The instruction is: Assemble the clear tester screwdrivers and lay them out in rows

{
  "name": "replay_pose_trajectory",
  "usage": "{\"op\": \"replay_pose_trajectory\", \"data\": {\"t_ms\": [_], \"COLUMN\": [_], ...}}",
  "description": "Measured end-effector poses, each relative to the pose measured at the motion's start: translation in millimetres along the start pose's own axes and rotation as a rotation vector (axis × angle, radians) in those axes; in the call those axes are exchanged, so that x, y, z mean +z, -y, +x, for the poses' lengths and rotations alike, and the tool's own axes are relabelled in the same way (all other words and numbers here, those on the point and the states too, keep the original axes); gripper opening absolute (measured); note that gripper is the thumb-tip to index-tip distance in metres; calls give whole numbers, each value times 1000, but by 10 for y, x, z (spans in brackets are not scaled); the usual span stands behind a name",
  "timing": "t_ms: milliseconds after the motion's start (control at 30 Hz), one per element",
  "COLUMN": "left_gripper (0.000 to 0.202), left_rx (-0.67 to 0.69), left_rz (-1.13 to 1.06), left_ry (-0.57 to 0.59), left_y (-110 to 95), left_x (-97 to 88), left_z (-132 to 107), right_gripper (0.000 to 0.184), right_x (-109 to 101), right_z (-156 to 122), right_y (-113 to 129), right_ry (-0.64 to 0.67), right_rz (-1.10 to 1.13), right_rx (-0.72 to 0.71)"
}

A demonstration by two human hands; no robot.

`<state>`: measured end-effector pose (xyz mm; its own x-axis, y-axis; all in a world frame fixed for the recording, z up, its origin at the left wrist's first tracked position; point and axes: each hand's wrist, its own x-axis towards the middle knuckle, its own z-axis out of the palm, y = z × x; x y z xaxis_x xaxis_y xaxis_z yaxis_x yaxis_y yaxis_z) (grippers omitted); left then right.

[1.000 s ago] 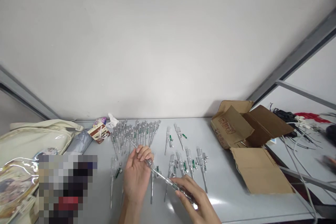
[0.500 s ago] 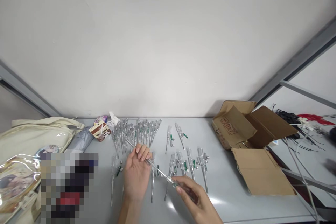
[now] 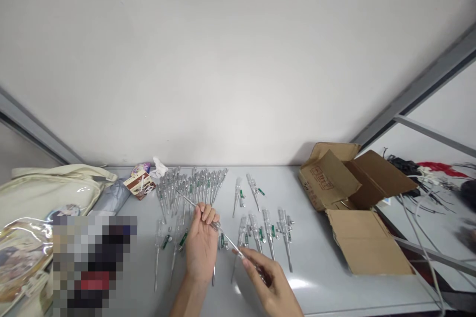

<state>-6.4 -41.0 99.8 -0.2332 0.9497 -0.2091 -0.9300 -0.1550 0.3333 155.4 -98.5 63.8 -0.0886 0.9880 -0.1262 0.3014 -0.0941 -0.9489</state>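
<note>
Far left on the grey bench (image 3: 316,287), well away from the left hand (image 3: 201,252), lies a cream canvas tote bag (image 3: 48,190) with a see-through pocket. A pixelated patch (image 3: 94,257) hides what sits just beside it. Up along the bench's far edge, toward the hand, are a grey pouch (image 3: 111,197), a small printed box (image 3: 139,184) and crumpled white paper (image 3: 159,168).

Above the left hand, a dense row of clear tester screwdrivers (image 3: 191,188) fills the far edge. Looser testers (image 3: 163,252) lie just left of that hand, some with green clips. The left hand's fingers curl together around a clear tester (image 3: 219,228), its thin tip pointing up and left. The tester slants down to the right hand (image 3: 269,285), whose thumb and fingers pinch its lower end, partly hidden.

More testers (image 3: 269,233) lie spaced out just above the right hand. Right of that hand, open bench runs to the near edge and a flattened cardboard flap (image 3: 368,242) below an open cardboard box (image 3: 330,178). Past the bench's right edge, tangled cables (image 3: 420,223) trail.
</note>
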Motion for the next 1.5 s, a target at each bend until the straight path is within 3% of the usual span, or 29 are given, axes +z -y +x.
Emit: {"op": "replay_pose_trajectory", "data": {"t_ms": [167, 367, 433, 533, 667, 733, 767, 833, 933, 1000, 1067, 1200, 1267, 1333, 1433, 1500], "left_gripper": [17, 21, 21, 18, 16, 18, 18, 20, 19, 17, 16, 16, 16, 16, 16, 17], "left_rx": [67, 40, 21, -22, -95, -96, -84, -51, -13, -2, -11, -64, -77, -74, -55, -43], "left_rz": [19, 9, -7, -8, 80, 112, 120, 143, 148, 127, 114, 115, 113, 111, 114, 122], "left_ry": [-64, -124, -125, -85, 28, 56, 48, 0, -89, -113, -107, -84, -81, -88, -104, -100], "left_y": [34, 19, 4, -23, -28, -11, 1, 25, 47, 49, 51, 80, 95, 95, 65, 39], "left_x": [-30, 4, 11, 32, 66, 64, 58, 40, 21, 21, 22, -13, -44, -63, -55, -35], "left_z": [50, 101, 97, 58, -4, -6, 3, 36, 94, 117, 124, 110, 104, 104, 107, 109], "right_gripper": [40, 44, 45, 41, 40, 41, 42, 43, 46, 48, 48, 48, 44, 37, 28, 26], "right_x": [-19, 147, 127, -38, -268, -291, -278, -220, -119, -90, -108, -190, -175, -102, 46, 106], "right_z": [25, -3, -3, 71, 273, 337, 344, 308, 197, 162, 197, 373, 412, 384, 290, 261], "right_y": [136, -47, -37, 107, 258, 266, 263, 262, 279, 300, 324, 337, 303, 248, 184, 195], "right_ry": [117, -71, -68, 117, 541, 703, 710, 597, 302, 207, 255, 695, 789, 654, 312, 238], "right_rz": [-208, -515, -496, -212, 390, 567, 565, 370, -87, -229, -159, 280, 309, 94, -329, -393], "right_rx": [-259, -468, -490, -293, 298, 424, 407, 235, -120, -232, -166, 300, 357, 174, -149, -197]}}
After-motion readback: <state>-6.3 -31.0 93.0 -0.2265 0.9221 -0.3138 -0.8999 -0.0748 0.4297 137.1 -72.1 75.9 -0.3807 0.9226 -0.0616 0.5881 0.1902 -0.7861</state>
